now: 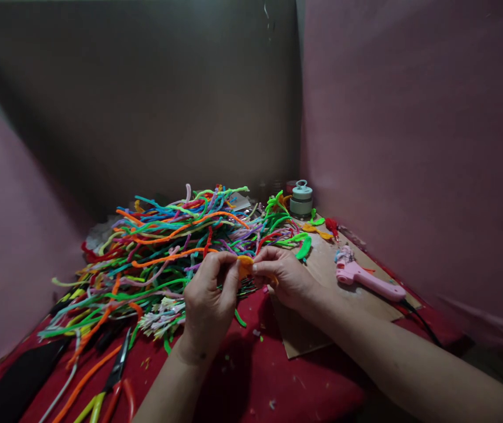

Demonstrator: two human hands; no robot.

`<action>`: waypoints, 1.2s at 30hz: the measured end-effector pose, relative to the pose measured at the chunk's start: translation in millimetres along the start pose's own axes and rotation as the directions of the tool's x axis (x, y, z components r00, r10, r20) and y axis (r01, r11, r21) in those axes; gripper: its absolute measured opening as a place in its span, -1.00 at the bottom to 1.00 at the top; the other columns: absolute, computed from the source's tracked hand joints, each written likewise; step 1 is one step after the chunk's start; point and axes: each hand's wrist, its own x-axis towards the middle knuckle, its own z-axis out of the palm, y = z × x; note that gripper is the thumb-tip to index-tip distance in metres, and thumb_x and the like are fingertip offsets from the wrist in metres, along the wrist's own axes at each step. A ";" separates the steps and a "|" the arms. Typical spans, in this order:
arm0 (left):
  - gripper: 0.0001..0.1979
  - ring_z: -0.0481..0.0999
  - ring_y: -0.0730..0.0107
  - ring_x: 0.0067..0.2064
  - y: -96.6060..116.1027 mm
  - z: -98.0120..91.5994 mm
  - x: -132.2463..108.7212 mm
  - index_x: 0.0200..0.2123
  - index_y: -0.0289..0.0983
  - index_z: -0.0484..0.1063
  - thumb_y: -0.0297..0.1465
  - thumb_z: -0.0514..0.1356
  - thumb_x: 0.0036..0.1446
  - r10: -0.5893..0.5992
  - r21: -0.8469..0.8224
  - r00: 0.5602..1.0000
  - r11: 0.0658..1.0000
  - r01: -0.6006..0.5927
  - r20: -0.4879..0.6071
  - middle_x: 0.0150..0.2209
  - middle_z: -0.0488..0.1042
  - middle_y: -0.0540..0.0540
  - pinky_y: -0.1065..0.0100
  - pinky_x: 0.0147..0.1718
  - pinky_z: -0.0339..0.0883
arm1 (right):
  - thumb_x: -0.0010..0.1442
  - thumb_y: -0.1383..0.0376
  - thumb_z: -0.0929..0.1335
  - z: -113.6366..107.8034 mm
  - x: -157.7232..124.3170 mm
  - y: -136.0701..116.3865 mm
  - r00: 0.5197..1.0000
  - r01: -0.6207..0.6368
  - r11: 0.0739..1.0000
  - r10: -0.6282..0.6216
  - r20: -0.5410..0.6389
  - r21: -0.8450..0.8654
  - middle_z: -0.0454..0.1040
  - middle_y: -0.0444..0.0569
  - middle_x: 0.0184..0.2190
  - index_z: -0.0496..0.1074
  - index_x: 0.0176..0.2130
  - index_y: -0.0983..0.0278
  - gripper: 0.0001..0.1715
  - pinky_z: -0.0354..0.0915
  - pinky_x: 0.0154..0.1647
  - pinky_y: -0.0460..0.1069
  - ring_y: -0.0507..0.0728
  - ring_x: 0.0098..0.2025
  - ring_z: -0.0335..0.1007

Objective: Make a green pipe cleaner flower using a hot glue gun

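Between both hands, above the front of the pipe cleaner pile, is a small orange fuzzy piece [245,266]. My left hand [212,291] pinches its left side between thumb and forefinger. On its right side, my right hand [284,275] holds it with thumb and fingertips closed, and a bit of orange shows below those fingers. The fingertips of the two hands are close together. A large heap of multicoloured pipe cleaners [167,235] lies behind and to the left of my hands.
Scissors [119,367] lie at the front left on the red cloth [308,390]. To the right, a pink glue gun [370,281] with a black cord rests on a brown board [321,282]. Behind it are a pale green container [301,200] and green and orange leaf shapes.
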 end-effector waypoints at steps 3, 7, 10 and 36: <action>-0.93 0.48 0.45 -0.43 -1.0 0.4 0.2 -0.32 -0.25 0.38 -0.41 0.13 0.08 -0.008 -0.015 1.000 1.000 0.008 -0.001 -0.41 0.46 -0.01 0.43 -0.42 0.39 | -0.28 0.46 0.39 0.3 -0.2 -0.1 1.000 -0.001 1.000 0.001 0.001 0.000 0.32 -0.22 -0.73 0.35 -0.63 0.31 -0.88 0.08 -0.61 -0.12 -0.06 -0.68 0.18; -0.93 0.47 0.47 -0.44 -1.1 -0.4 1.1 -0.33 -0.25 0.39 -0.42 0.15 0.06 -0.010 -0.045 1.000 0.999 0.010 -0.012 -0.42 0.46 0.00 0.42 -0.40 0.39 | -0.29 0.45 0.41 0.1 -0.1 -0.3 1.000 -0.022 1.000 0.022 -0.005 0.002 0.32 -0.22 -0.73 0.36 -0.61 0.32 -0.87 0.09 -0.63 -0.12 -0.06 -0.69 0.17; -0.94 0.47 0.47 -0.46 -1.5 -1.7 2.2 -0.35 -0.25 0.39 -0.41 0.15 0.06 -0.028 -0.047 0.999 0.999 0.027 -0.021 -0.44 0.46 0.01 0.43 -0.42 0.38 | -0.29 0.43 0.42 0.3 -0.4 -1.6 0.999 -0.044 0.999 0.044 0.011 0.013 0.35 -0.19 -0.69 0.36 -0.59 0.32 -0.85 0.14 -0.61 -0.12 -0.04 -0.65 0.23; -0.92 0.46 0.47 -0.48 1.2 -2.5 4.6 -0.36 -0.25 0.39 -0.37 0.15 0.07 -0.043 -0.073 0.999 0.996 0.044 0.015 -0.46 0.46 0.00 0.45 -0.47 0.38 | -0.33 0.46 0.46 -4.3 2.5 4.9 0.983 -0.177 0.978 0.171 0.065 0.108 0.39 -0.17 -0.65 0.35 -0.60 0.35 -0.78 0.20 -0.60 -0.14 -0.06 -0.65 0.26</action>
